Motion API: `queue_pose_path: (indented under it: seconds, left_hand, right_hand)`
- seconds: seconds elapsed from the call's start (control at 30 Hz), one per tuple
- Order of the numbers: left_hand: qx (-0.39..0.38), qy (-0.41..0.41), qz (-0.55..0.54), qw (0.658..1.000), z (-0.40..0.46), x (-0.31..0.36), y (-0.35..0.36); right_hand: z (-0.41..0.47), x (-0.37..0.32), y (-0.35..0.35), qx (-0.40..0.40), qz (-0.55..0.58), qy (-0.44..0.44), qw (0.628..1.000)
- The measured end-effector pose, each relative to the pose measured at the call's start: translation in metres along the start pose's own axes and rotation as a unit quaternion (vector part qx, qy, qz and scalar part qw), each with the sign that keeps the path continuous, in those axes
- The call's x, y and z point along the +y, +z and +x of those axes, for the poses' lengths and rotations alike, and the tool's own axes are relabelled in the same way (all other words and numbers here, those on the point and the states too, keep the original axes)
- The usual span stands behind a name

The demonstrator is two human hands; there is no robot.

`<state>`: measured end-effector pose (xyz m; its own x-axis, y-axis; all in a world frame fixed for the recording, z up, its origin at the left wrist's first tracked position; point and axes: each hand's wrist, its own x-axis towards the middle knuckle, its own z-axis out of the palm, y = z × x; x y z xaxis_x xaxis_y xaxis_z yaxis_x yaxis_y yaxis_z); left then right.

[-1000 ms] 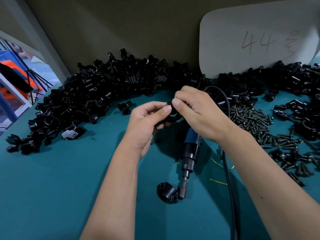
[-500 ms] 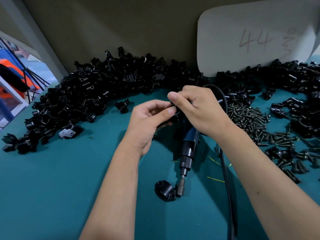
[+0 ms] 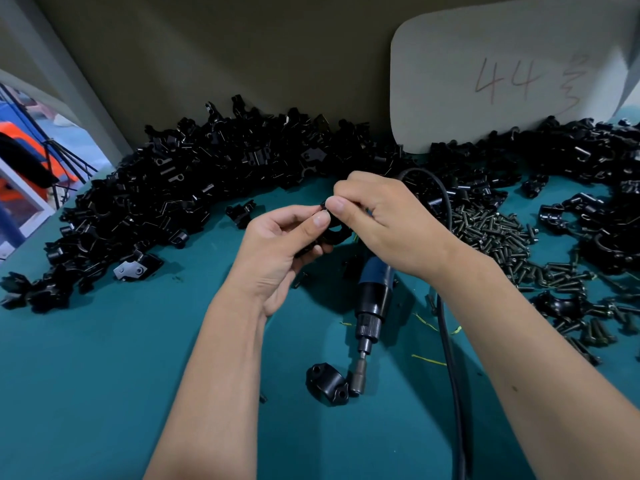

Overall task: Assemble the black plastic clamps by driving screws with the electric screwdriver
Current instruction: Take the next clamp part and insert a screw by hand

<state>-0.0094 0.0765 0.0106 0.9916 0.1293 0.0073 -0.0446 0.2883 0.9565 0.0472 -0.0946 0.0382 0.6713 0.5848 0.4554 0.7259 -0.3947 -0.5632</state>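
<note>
a: what's the person got there, above the middle of the teal-covered bench?

b: a small curved black plastic clamp piece, held up off the cloth. the left hand is curled round it, thumb pressing its near side. the right hand is pinched closed at the top of it, thumb and forefinger tips together. i can't tell if there's a screw between them.

a: and the driver?

b: the blue and black corded electric screwdriver lies on the bench under the wrists, nobody holding it, bit pointing toward the near edge. its tip touches another rounded black clamp half.

a: how would that piece handle, you reckon?

b: light and stiff, i'd say, hard plastic, a bit slick. best gripped on its flat sides, clear of the holes, so the bit gets in.

a: supplies?

b: a loose heap of dark metal screws toward the right edge, and a long pile of black plastic clamp parts along the back edge.
</note>
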Motion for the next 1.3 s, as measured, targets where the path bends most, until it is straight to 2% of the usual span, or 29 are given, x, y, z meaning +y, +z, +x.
queue_pose_path:
  seconds: [0.27, 0.47, 0.67, 0.97, 1.2, 1.3]
  left_hand:
    - [-0.001, -0.003, 0.01, 1.0, -0.001, 0.005, 0.002]
    - [0.005, -0.036, 0.052, 0.998, -0.002, 0.003, 0.005]
    - [0.027, -0.038, 0.03, 0.998, 0.0, 0.006, 0.006]
    - [-0.017, -0.016, 0.045, 0.999, 0.0, 0.001, 0.009]
    - [-0.02, -0.003, 0.0, 1.0, -0.002, 0.005, 0.004]
    - [-0.022, 0.006, -0.017, 1.0, -0.002, 0.004, 0.004]
  right_hand:
    - [-0.002, -0.001, 0.002, 0.04, 0.037, 0.029, 0.998]
    - [-0.002, -0.003, 0.001, -0.008, 0.034, 0.021, 0.999]
    - [-0.001, 0.001, -0.003, -0.012, 0.076, 0.052, 0.996]
    - [0.001, -0.003, 0.007, 0.031, 0.007, 0.04, 0.999]
    - [0.001, -0.002, -0.002, -0.041, -0.021, 0.037, 0.998]
    - [0.001, -0.002, -0.002, -0.017, 0.001, 0.044, 0.999]
